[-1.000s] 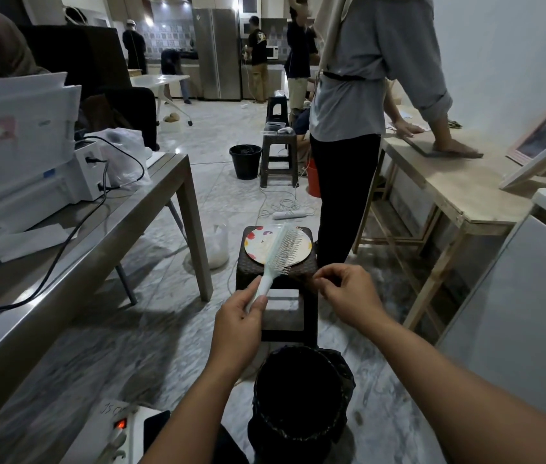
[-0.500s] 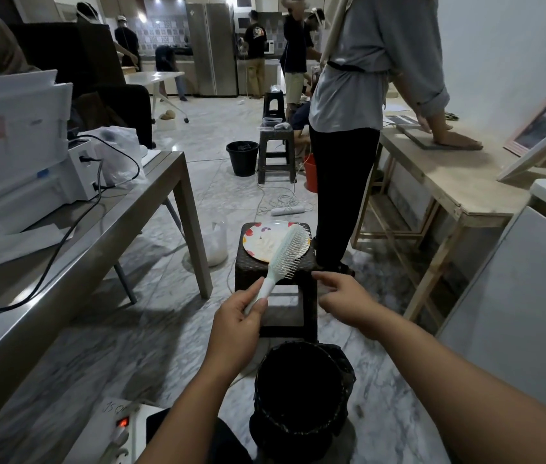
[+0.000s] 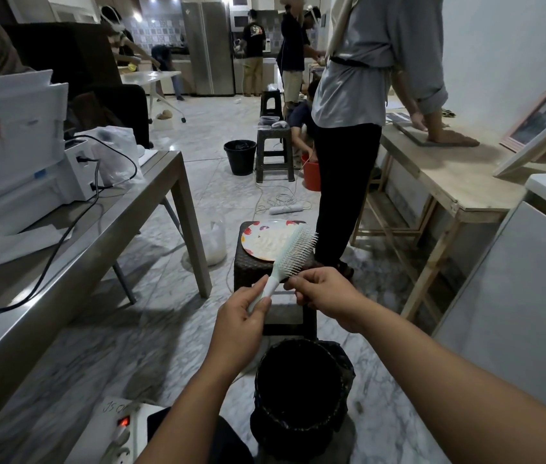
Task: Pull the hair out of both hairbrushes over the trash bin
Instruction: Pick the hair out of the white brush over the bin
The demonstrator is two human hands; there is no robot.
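My left hand (image 3: 241, 321) grips the handle of a pale mint hairbrush (image 3: 293, 252), which points up and to the right with its bristles facing right. My right hand (image 3: 323, 293) sits just right of the brush neck, fingers curled and pinched at the lowest bristles; any hair between the fingertips is too fine to see. A black-lined trash bin (image 3: 301, 390) stands on the floor directly below both hands. Only one hairbrush is in view.
A dark stool (image 3: 248, 262) carrying a flowered plate (image 3: 266, 241) stands right behind the brush. A person in black trousers (image 3: 345, 182) stands close by at the right, beside a wooden table (image 3: 459, 182). A metal table (image 3: 63, 249) runs along the left. A power strip (image 3: 124, 426) lies near my left forearm.
My right hand has moved left and up to the base of the bristles, and its fingers have pinched together. The brush has tilted slightly more to the right.
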